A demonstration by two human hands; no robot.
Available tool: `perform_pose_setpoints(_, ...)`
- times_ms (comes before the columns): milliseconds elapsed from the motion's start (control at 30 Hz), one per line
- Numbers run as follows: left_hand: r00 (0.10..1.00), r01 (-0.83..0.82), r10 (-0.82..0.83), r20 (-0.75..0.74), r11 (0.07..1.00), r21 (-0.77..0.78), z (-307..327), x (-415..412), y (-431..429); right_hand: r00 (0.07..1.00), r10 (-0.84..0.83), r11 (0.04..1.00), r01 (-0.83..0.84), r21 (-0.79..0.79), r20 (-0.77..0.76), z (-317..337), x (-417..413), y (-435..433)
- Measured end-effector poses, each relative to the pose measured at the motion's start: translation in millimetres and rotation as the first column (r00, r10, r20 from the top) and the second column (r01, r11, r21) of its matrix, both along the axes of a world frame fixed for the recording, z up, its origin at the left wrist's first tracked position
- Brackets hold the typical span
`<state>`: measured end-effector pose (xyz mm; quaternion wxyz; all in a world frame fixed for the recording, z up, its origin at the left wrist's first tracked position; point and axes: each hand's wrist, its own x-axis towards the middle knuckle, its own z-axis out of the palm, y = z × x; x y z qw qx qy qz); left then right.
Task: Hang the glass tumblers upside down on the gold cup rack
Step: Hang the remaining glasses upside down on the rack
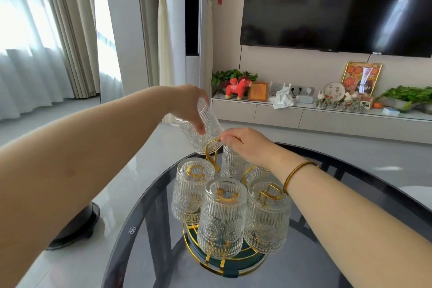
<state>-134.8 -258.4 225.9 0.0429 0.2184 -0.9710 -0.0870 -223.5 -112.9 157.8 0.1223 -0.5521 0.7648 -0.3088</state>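
Note:
The gold cup rack stands on a round dark glass table, on a green and gold base. Several ribbed glass tumblers hang on it upside down, the nearest one in front. My left hand holds another tumbler, tilted with its mouth down, just above the rack's far left side. My right hand pinches the gold loop handle at the top of the rack. A gold bracelet is on that wrist.
A low white TV cabinet with ornaments and plants runs along the far wall under a big dark screen. Curtains hang at the left. A dark round object lies on the tiled floor left of the table.

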Motion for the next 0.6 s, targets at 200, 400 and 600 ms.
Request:
perform_pose_setpoints(200, 0.991, 0.079, -0.075, 0.111, 0.996, -0.031, -22, -11, 3, 1.0, 0.001, 1.0, -0.001, -0.009, 0.017, 0, 1, 1)
perform_pose_setpoints(400, 0.985, 0.114, -0.113, 0.128, 0.993, -0.003, -51, -17, 4, 1.0, -0.005, 0.999, 0.004, -0.046, -0.026, -3, -1, 1)
perform_pose_setpoints(600, 0.973, 0.186, -0.18, 0.141, 0.982, -0.034, -61, -21, 5, 0.999, -0.016, 0.999, 0.014, -0.052, -0.037, -5, -2, 0)
